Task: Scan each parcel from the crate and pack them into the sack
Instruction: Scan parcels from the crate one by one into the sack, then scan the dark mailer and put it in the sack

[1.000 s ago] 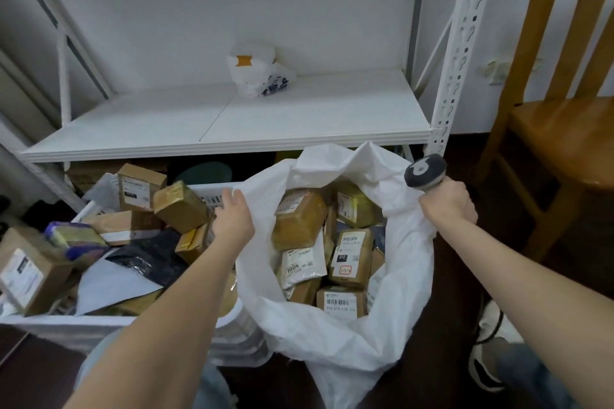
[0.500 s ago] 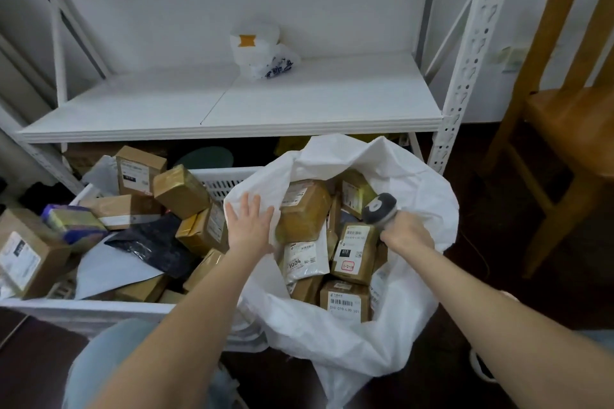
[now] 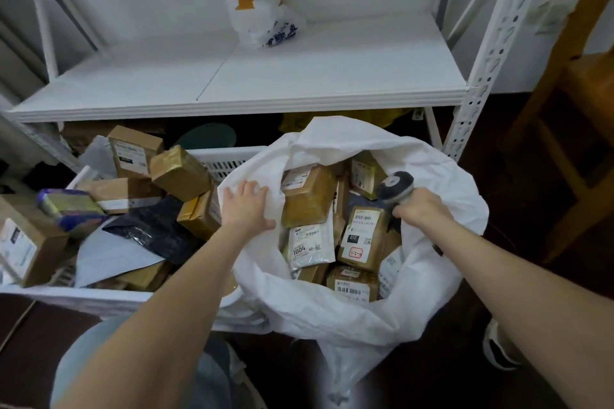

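Setting: a white metal shelf (image 3: 299,76) against a pale wall, bearing one plastic bag (image 3: 262,20); a wooden chair (image 3: 581,93) stands to your right on the dark floor. Below the shelf's front edge, a white slatted crate (image 3: 229,161) sits to your left. An open white sack (image 3: 365,319) stands on its right, pressed against it.

The crate holds a loose heap: a taped box (image 3: 181,173) tilted near its far wall, a dark mailer (image 3: 156,232) lying on a grey mailer (image 3: 109,256), and further cartons at the left.

The sack is filled nearly to its mouth. A brown box (image 3: 307,197) lies uppermost at the left, a white mailer (image 3: 310,244) marked 1004 below it, and a labelled box (image 3: 363,239) marked 010 beside that.

Your left hand (image 3: 247,207) lies flat on the sack's left rim, fingers spread and straight, grasping nothing. Your right hand (image 3: 423,209) hangs over the sack's right side, fingers curled round the handle of the scanner (image 3: 395,186), whose dark head sits just above the labelled box.
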